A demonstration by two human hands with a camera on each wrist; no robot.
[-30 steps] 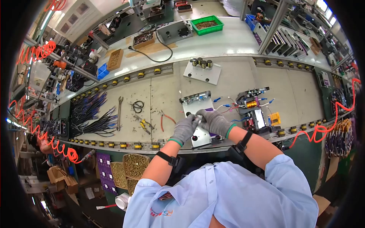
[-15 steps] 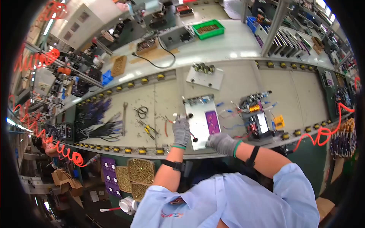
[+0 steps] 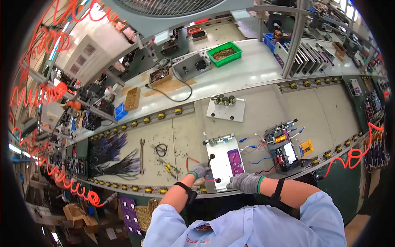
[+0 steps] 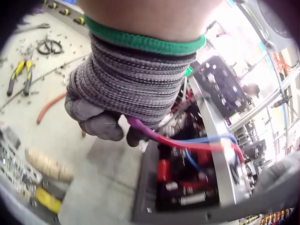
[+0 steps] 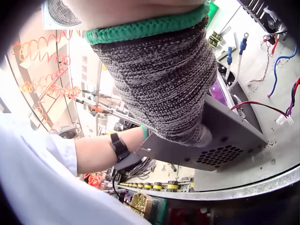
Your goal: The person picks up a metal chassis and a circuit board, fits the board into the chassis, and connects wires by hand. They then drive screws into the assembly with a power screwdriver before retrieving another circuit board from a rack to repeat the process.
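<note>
Parted since a second ago, lower centre: left hand (image 3: 199, 170) pinching red cable (image 4: 183, 144); right hand (image 3: 245, 182) apparently steadying metal case (image 3: 220, 164), grip unclear.

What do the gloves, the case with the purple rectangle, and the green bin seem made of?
Grey knitted gloves: matte yarn, stitches visible.
Silver rectangular case: probably metal, smooth and shiny, thin perforated side.
Bright green rectangular bin: likely plastic, evenly coloured; finish unclear.

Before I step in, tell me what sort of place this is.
Likely an electronics assembly line, judging by the roller track, the heaped wires and the wired metal case.
</note>
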